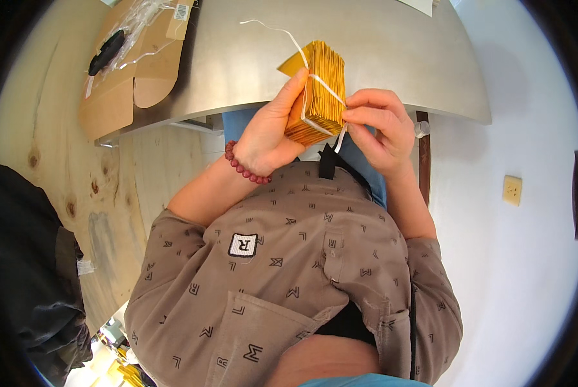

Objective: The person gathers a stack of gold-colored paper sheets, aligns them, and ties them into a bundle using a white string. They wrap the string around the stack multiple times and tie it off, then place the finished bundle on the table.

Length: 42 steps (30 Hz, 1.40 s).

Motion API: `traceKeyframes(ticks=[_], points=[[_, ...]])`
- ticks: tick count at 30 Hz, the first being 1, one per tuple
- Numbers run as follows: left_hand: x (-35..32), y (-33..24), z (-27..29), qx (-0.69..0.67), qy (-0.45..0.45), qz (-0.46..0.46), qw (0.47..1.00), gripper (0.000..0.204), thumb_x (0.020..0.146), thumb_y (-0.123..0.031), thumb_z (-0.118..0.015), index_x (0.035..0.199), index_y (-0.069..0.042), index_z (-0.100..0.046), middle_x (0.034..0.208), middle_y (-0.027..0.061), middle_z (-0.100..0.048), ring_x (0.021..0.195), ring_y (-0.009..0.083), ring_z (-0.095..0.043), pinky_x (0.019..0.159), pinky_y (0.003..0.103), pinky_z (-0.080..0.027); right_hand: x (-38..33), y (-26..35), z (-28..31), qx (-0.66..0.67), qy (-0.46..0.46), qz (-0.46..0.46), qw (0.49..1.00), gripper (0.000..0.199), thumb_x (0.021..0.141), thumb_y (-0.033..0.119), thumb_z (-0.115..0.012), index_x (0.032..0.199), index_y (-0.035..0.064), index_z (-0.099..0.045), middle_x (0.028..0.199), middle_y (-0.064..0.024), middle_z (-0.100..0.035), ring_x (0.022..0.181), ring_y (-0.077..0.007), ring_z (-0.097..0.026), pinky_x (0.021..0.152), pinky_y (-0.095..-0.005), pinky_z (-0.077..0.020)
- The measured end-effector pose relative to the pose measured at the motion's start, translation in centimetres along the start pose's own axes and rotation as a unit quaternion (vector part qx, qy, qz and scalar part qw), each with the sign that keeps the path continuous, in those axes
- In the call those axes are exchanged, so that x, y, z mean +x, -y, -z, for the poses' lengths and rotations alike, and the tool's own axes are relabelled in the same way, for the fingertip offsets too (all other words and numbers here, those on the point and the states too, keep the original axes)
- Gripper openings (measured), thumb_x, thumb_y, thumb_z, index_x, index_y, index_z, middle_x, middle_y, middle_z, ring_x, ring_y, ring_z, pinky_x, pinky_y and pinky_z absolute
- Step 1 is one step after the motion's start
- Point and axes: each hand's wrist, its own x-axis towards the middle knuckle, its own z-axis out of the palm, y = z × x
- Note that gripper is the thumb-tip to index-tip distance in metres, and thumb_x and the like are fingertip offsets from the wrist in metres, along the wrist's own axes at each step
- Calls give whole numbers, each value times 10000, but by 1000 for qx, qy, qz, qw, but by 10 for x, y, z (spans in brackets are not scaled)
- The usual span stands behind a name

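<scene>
A thick stack of folded golden-yellow paper pieces point(327, 77) is held above the table's near edge. My left hand point(269, 129) is closed around its left side, thumb on top near the upper left. A thin white string point(327, 88) runs around the stack in two places; one loose end curls away to the upper left, and another hangs below at the right. At the stack's right side my right hand point(385, 126) is closed, with thumb and fingertips pinching the string. The exact pinch point is partly hidden by the fingers.
A metal-topped table point(405, 58) spans the front. At its left lies an open cardboard box point(147, 80) with clear plastic, white string and a black object point(107, 53). Dark cloth point(31, 271) hangs at the far left. A wall with a socket point(512, 190) stands at right.
</scene>
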Motion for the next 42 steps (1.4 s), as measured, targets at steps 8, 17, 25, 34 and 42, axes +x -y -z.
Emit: traceKeyframes(ticks=[8,17,25,34,42], points=[[-2,9,12,-59,76,14,995,486,1074,-489,-485,1377,-115,-547,1246,40,-643,1134,193,-621,987,388,-519,-15,6,-23,433,-84,-214,872,91,1015,40,-597,1105,25,-599,1141,-121,-637,797,-158,-679,652,-282,-538],[0,12,23,110,17,-70,991,538,1080,-518,-425,1409,-106,-529,1310,64,-639,1198,186,-614,1016,399,-509,-18,2,-22,627,-111,-401,658,120,1071,145,-517,1141,72,-581,1058,-44,-664,621,-65,-514,576,-236,-416],[-2,0,31,191,19,-138,972,266,1013,-218,-674,1211,-41,-677,1131,28,-713,1006,108,-675,906,297,-560,0,12,-22,525,-31,-438,730,280,1016,238,-639,1185,28,-562,836,44,-480,694,-39,-464,630,-231,-410],[-3,-2,28,239,5,-161,958,282,999,-168,-690,1237,-22,-657,1147,42,-706,1024,124,-675,905,309,-565,0,15,-30,248,6,-367,896,306,927,147,-770,1131,22,-579,784,86,-376,720,-16,-375,655,-190,-363],[2,3,14,110,-27,-96,989,446,1088,-419,-485,1379,-87,-547,1256,44,-651,1157,163,-623,1000,394,-518,-5,4,-36,485,-96,-416,763,255,1047,180,-560,1252,29,-578,843,52,-481,755,-50,-403,683,-244,-351]])
